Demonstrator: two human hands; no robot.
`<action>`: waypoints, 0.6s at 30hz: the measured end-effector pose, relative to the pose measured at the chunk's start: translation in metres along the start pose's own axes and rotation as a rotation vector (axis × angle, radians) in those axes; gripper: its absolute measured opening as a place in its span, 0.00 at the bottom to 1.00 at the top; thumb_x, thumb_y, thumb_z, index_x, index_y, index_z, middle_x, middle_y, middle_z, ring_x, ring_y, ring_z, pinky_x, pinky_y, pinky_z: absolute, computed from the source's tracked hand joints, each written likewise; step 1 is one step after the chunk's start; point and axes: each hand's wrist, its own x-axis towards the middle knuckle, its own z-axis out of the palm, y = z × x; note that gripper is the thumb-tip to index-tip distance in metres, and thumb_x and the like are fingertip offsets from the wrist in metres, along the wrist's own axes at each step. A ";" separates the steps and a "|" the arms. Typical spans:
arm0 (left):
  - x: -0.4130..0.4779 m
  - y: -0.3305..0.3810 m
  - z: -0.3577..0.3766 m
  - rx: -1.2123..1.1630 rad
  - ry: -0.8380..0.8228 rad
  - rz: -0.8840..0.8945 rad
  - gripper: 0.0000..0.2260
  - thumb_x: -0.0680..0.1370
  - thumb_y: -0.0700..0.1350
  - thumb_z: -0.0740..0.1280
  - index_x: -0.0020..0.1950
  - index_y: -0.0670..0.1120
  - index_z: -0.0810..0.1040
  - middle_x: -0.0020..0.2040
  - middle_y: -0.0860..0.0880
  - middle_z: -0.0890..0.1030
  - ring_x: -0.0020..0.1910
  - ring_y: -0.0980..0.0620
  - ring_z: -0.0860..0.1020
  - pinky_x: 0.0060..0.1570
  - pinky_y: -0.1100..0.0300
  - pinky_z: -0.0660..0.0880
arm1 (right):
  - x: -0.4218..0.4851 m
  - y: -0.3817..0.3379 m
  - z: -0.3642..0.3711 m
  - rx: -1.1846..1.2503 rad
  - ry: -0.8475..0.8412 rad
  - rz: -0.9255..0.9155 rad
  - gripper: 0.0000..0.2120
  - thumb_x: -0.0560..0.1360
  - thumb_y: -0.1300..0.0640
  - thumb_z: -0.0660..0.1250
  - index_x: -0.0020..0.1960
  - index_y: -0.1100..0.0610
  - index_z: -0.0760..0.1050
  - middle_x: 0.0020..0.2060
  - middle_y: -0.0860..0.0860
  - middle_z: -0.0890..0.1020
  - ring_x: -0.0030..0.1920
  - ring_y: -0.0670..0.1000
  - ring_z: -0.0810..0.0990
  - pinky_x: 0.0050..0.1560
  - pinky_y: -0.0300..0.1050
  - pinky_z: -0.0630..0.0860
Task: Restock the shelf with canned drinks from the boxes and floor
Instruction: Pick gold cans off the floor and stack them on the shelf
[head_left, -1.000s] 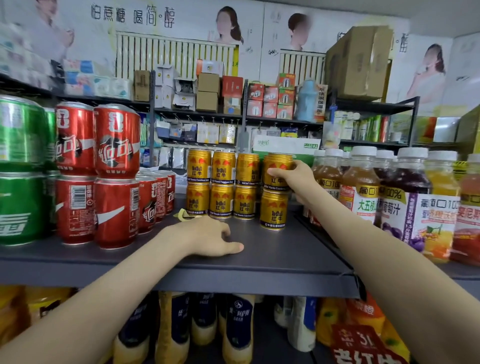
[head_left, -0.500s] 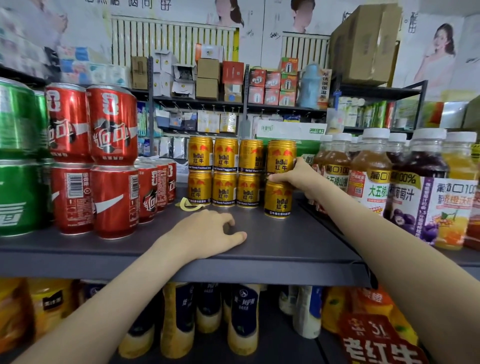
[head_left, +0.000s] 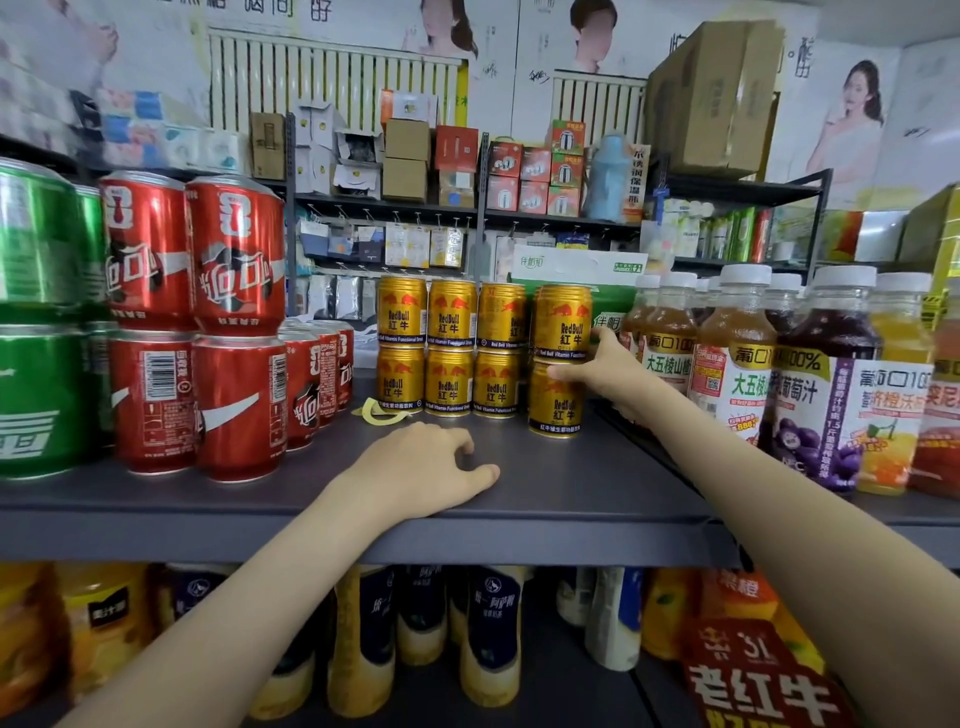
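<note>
Gold can stack (head_left: 562, 322), two high, on shelf (head_left: 571, 483): right hand (head_left: 602, 369) clasps it at the seam. Left hand (head_left: 421, 473) rests loosely curled on shelf, holding nothing.

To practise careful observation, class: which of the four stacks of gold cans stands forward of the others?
The rightmost stack, held by the right hand; the other three stacks line up further back.

Right hand (head_left: 602, 371) lower on can stack (head_left: 561, 332)
</note>
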 end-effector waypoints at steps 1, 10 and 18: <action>0.000 0.000 0.000 0.000 -0.001 -0.002 0.23 0.75 0.67 0.57 0.63 0.56 0.73 0.59 0.52 0.76 0.57 0.51 0.73 0.54 0.55 0.72 | -0.007 -0.002 0.001 -0.025 0.029 -0.015 0.43 0.70 0.63 0.74 0.75 0.59 0.50 0.69 0.58 0.69 0.66 0.57 0.71 0.63 0.53 0.70; -0.040 0.047 -0.012 -0.038 0.289 0.133 0.18 0.79 0.58 0.59 0.66 0.53 0.72 0.59 0.51 0.79 0.59 0.50 0.75 0.49 0.56 0.73 | -0.156 -0.007 -0.008 -0.226 0.182 -0.274 0.24 0.72 0.57 0.71 0.66 0.55 0.69 0.54 0.46 0.75 0.56 0.45 0.76 0.48 0.29 0.70; -0.190 0.170 0.116 -0.544 0.186 0.425 0.15 0.78 0.56 0.59 0.61 0.53 0.75 0.52 0.59 0.79 0.51 0.63 0.76 0.47 0.66 0.75 | -0.362 0.088 -0.050 -0.186 0.068 -0.239 0.15 0.74 0.55 0.68 0.60 0.49 0.73 0.53 0.41 0.78 0.54 0.39 0.77 0.52 0.32 0.74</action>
